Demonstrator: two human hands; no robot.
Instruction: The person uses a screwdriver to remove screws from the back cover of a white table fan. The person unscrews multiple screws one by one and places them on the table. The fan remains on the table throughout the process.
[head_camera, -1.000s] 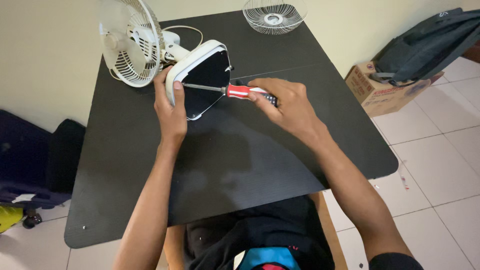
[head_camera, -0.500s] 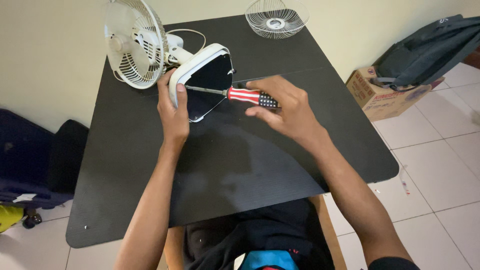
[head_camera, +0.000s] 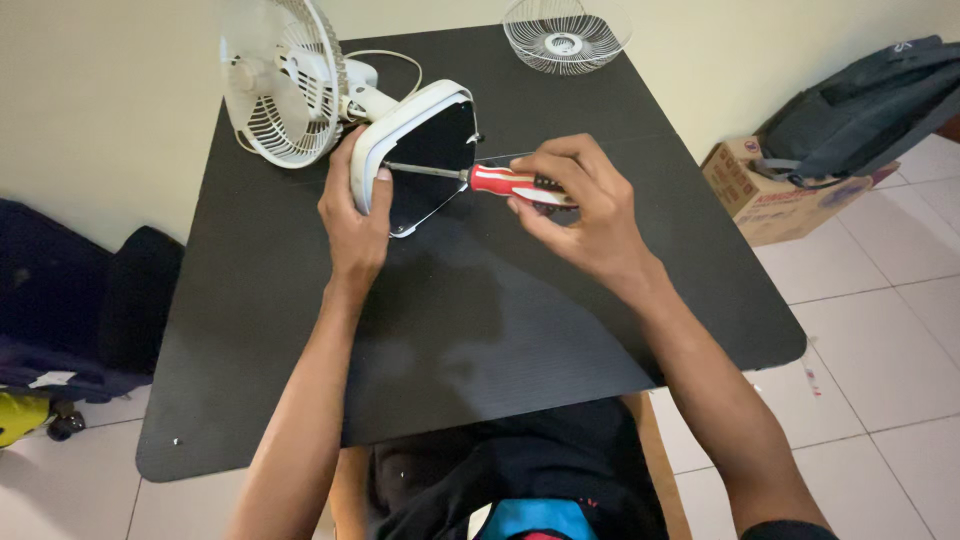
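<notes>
I see a big black worktop (head_camera: 480, 330) in front of me, and all my things sit at its far end. A white fan (head_camera: 330, 110) lies tipped over there, with its round cage to the left and its flat base (head_camera: 420, 150) turned up so the dark underside faces me. My left hand (head_camera: 352, 215) is wrapped around the near edge of that base, with the thumb up on the white rim. My right hand (head_camera: 580, 205) is closed around the handle of a screwdriver (head_camera: 480, 178). The handle is red and white with a dark end. Its thin metal shaft points left and its tip touches the left edge of the base, right by my left thumb. A round wire grille (head_camera: 565, 35) lies alone at the far edge of the worktop, well apart from the fan. On the floor to the right, a brown box (head_camera: 770, 195) has a grey bag (head_camera: 860, 95) on top.
</notes>
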